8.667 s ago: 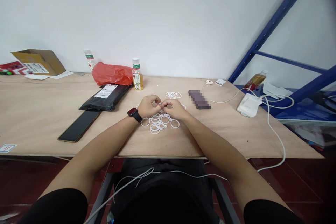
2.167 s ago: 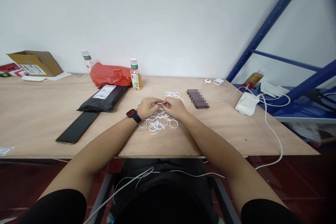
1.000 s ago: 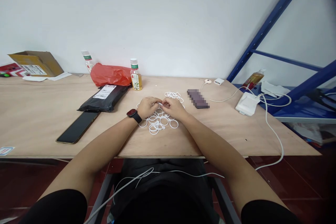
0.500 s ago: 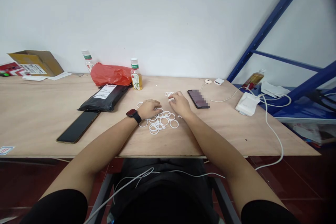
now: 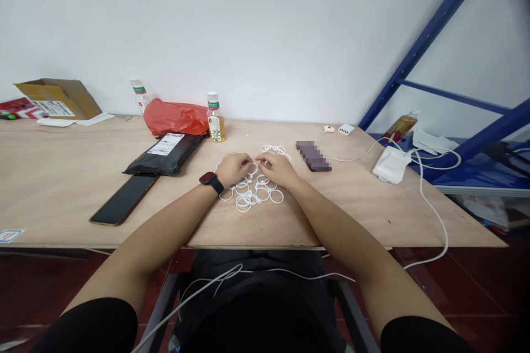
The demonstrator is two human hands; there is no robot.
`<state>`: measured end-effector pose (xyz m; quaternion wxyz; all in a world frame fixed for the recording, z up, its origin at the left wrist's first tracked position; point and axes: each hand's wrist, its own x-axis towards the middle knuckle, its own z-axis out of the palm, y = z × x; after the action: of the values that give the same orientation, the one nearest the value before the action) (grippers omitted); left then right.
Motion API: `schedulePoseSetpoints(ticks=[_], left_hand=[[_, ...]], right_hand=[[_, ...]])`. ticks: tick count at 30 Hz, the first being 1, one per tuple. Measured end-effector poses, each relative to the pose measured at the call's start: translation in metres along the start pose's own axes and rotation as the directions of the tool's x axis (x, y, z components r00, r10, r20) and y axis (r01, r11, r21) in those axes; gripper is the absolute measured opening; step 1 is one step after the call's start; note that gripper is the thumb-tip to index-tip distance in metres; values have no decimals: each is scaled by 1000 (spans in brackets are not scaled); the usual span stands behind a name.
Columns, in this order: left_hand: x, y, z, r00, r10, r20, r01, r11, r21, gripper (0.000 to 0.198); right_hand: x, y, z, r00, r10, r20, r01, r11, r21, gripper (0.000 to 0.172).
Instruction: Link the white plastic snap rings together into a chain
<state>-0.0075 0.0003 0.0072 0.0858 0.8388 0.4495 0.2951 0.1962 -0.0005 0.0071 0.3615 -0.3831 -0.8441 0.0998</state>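
Note:
A white ring is held up between my two hands, over a loose cluster of white rings with small knobs. My left hand, with a black watch at its wrist, pinches the ring's left side. From the right, my right hand meets the ring's upper right edge, thumb and fingers drawn together there; its exact grip is partly hidden. Just beyond the right hand lies a second group of white rings. Part of another ring shows behind the left hand.
To the left are a black parcel, a phone and a red plastic bag. A drink bottle stands behind. On the right lie another phone and a white charger with cables.
My right hand has come from the far group of rings toward my left hand, uncovering more of that group. A ring now shows raised between both hands.

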Motion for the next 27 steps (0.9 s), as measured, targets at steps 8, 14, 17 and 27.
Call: schedulePoseSetpoints(ticks=[8,14,17,27], left_hand=[[0,-1,-1,998,-55,-31,55,998,-15,24],[0,-1,-1,999,-52,4,52,999,-5,25],[-1,0,-1,998,-55,9,55,998,-15,26],[-2,-2,3,999,-45,25,49,983,-176,31]], right_hand=[[-2,-8,-1,992,-107,60,106,994,19,24],[-1,-10,-1,989,-106,99,108,994,-15,20],[-1,-10,-2,986,-98,133,100,995,-7,22],[-2,-17,-6,984,0,179,27,989,-147,6]])
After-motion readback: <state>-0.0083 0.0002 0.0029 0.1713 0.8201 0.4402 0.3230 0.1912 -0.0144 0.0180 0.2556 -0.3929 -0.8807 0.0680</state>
